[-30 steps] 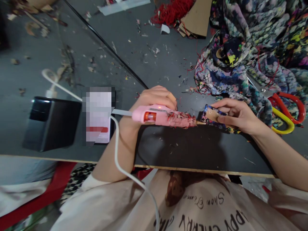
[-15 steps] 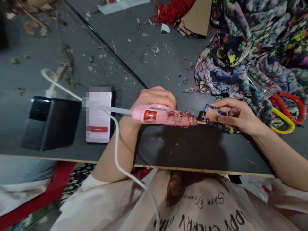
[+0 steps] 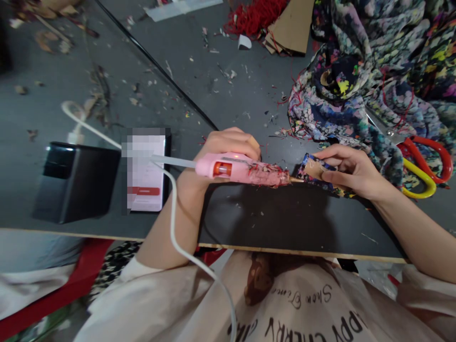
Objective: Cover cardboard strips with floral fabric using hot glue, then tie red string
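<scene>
My left hand is wrapped round a pink hot glue gun, its barrel crusted with red thread bits and scraps. A clear glue stick sticks out of its back end. The nozzle points right and meets, or nearly meets, the left edge of a small piece of cardboard with floral fabric. Between thumb and fingers my right hand pinches that piece, brown cardboard showing on its face. Part of the piece is hidden by my fingers.
Scissors with red and yellow handles lie right of my right hand, partly under crumpled floral fabric. A phone and a black power bank are at left. Cardboard and red thread lie at the back. A black cable crosses the table.
Almost nothing differs. The glue gun's nozzle has shifted very slightly up and left against the piece; the right hand stays in place.
</scene>
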Action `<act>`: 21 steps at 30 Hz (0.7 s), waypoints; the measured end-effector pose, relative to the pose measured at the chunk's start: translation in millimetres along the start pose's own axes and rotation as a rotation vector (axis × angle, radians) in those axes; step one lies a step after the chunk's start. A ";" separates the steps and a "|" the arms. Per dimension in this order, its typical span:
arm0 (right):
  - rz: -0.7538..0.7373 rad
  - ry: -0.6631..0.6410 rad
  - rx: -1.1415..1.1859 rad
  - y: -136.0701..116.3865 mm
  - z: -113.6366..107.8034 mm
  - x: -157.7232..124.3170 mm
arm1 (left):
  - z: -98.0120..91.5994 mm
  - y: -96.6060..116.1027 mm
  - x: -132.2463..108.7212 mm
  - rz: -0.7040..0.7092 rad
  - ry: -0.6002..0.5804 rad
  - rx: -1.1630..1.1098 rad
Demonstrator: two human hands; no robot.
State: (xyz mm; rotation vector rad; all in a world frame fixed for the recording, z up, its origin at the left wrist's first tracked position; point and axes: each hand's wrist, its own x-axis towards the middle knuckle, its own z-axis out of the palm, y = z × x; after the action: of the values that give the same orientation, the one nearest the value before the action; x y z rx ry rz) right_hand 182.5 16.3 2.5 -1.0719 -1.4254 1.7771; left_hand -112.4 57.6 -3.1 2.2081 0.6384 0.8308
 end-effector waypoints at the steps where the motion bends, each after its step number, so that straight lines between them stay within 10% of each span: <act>1: 0.005 0.006 -0.010 -0.2 -0.3 0.0 | -0.1 -0.1 -0.1 -0.003 -0.002 0.008; 13: -0.014 -0.117 -0.026 -0.6 11.3 -4.0 | 1.2 -8.9 -3.3 0.016 0.067 0.030; 21: 0.052 0.044 0.001 0.0 5.7 -2.2 | -0.5 -10.7 -4.0 0.077 0.133 0.037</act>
State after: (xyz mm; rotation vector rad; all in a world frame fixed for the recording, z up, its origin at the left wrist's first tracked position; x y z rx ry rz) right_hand 178.5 11.7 3.5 -1.1506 -1.3813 1.7793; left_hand -117.6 62.1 -12.2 2.2364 0.6401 1.0199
